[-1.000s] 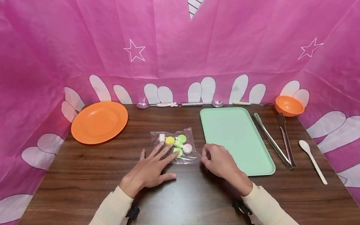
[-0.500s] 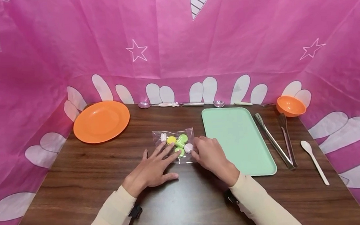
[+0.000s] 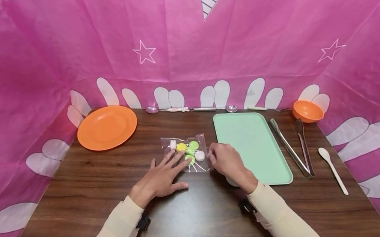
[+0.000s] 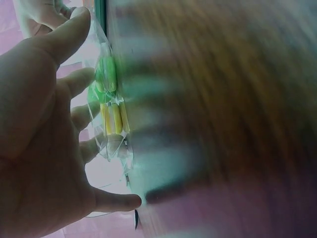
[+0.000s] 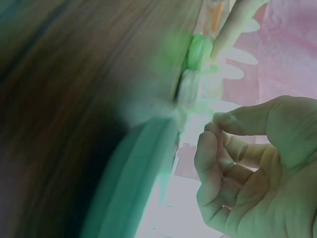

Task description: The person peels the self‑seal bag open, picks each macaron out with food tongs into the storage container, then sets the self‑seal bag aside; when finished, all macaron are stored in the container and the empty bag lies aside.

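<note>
A clear plastic bag (image 3: pixel 202 166) lies flat on the table. Inside it are several macarons: green ones (image 3: pixel 194 145), a yellow one (image 3: pixel 181 147) and pale pink ones (image 3: pixel 199 155). My left hand (image 3: pixel 161 178) rests with spread fingers on the bag's left and near part, fingertips among the macarons. At the bag's right edge, my right hand (image 3: pixel 227 162) pinches the film between thumb and curled index finger; the right wrist view shows those fingertips (image 5: pixel 222 119) meeting. This hand is over the left edge of the mint-green tray (image 3: pixel 251 147).
An orange plate (image 3: pixel 107 127) stands at the back left, an orange bowl (image 3: pixel 307 111) at the back right. Tongs (image 3: pixel 289 147) and a white spoon (image 3: pixel 333 172) lie right of the tray. Along the back lie several utensils, including a ladle (image 3: pixel 231 108). Pink cloth surrounds the table.
My right hand moved left over the bag's right part, then back right to its edge. My left hand stays on the bag, and the macarons keep their places.
</note>
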Available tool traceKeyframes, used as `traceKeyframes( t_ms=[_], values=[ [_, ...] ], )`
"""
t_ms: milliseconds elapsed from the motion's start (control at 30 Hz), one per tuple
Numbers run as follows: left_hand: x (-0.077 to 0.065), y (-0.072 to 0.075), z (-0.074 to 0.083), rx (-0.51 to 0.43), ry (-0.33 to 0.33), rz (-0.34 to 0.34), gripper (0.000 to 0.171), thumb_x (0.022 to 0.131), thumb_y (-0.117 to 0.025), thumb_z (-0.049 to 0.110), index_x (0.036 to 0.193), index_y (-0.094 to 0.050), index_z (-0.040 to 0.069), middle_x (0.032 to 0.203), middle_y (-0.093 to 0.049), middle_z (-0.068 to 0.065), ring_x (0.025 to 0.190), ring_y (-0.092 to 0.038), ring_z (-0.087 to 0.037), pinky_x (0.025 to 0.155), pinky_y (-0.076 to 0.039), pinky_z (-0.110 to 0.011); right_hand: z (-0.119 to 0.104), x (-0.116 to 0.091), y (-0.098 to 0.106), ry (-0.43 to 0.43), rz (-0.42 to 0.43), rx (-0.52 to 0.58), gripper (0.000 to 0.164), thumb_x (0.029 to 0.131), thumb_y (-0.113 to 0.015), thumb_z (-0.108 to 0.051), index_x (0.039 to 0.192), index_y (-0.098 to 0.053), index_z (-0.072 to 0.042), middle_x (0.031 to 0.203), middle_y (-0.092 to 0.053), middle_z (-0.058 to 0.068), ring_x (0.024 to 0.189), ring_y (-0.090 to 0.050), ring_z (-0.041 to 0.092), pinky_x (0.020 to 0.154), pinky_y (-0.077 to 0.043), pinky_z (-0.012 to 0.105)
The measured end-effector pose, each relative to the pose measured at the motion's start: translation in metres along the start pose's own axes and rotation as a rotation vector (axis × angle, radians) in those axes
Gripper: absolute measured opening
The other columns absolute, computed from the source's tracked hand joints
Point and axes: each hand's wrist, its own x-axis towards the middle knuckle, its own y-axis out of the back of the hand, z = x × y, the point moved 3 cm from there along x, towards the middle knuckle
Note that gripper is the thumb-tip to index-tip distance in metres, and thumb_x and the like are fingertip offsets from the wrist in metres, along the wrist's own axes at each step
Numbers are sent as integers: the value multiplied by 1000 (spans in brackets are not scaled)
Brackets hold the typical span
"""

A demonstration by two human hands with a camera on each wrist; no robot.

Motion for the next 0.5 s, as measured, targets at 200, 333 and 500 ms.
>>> traceKeyframes(
  t_ms=[200,333,500],
  values=[
    [0,0,1,-13,5,4,73,104,-64,55,168,-36,34,181,-20,-2,169,-11,-36,119,-18,-86,16,0,2,-53,-10,53,14,96,-67,-12,82,-68,-14,78,-68,4,75,-64,24,62,-49,36],
    [0,0,1,-10,4,0,73,104,-64,55,168,-36,34,182,-20,-2,170,-10,-35,119,-18,-86,19,1,3,-23,-15,134,13,95,-68,-11,82,-68,-14,76,-66,2,75,-62,21,65,-48,33],
    [0,0,1,4,-1,-2,74,104,-64,56,168,-36,33,181,-20,-3,169,-10,-36,118,-19,-86,11,8,7,49,-27,238,11,98,-75,-16,89,-70,-11,76,-67,2,73,-59,15,70,-48,31]
  ],
)
